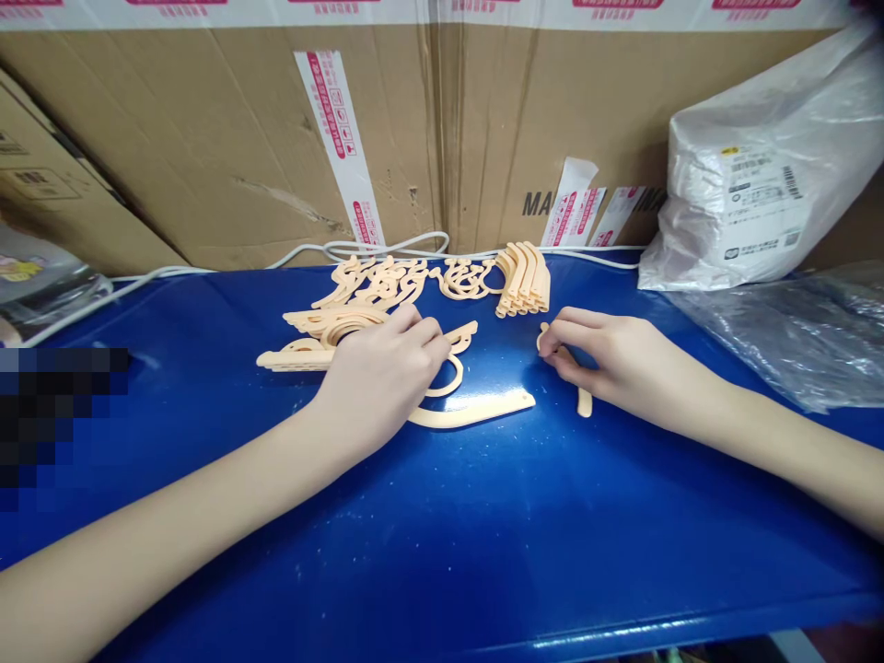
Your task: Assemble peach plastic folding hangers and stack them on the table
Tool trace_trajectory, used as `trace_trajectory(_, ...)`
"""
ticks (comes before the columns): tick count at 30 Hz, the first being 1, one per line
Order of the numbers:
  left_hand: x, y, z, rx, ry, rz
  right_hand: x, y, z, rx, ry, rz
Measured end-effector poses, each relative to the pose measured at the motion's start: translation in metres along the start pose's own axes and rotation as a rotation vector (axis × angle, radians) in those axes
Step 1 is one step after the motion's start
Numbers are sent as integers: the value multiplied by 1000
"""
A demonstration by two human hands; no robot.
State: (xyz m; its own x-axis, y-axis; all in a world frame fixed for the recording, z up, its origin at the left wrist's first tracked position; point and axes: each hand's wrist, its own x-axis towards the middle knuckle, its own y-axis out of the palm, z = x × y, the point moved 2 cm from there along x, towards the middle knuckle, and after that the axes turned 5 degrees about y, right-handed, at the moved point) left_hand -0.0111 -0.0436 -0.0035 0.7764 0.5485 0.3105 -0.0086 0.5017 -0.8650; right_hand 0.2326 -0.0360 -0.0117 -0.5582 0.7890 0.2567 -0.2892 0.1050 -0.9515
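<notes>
Flat beige cut-out pieces lie on a glossy blue table [442, 534]. My left hand [383, 373] rests with curled fingers on a curved beige piece [476, 408], next to a low stack of similar pieces [310, 336]. My right hand [608, 359] is closed, its fingers pinching a narrow beige strip [584, 401] that pokes out below the hand. Behind them lie ornate scroll-shaped pieces [387, 281] and a neat bundle of curved strips [525, 278].
Large cardboard boxes [241, 138] form a wall behind the table. White cables [207, 270] run along its back edge. A white plastic-wrapped parcel [760, 184] and crumpled clear plastic [801, 341] sit at the right. A blurred patch covers the left.
</notes>
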Motion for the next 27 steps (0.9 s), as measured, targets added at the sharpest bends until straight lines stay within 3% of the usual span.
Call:
trace_trajectory(2, 0, -5, -6, -71, -15, -96, 1, 1, -2, 83, 5, 32)
trace_trajectory(4, 1, -9, -14, -229, 10, -115, 2, 0, -3, 146, -11, 40)
trace_trajectory(10, -1, -6, -26, -591, 61, 51, 2, -4, 5, 212, -84, -8)
trace_trajectory(17, 0, 6, -21, -746, -15, 87, 2, -3, 1, -122, 82, -125)
trace_trajectory(27, 2, 10, -18, -815, -85, 134, 5, 14, -7, 54, 138, -109)
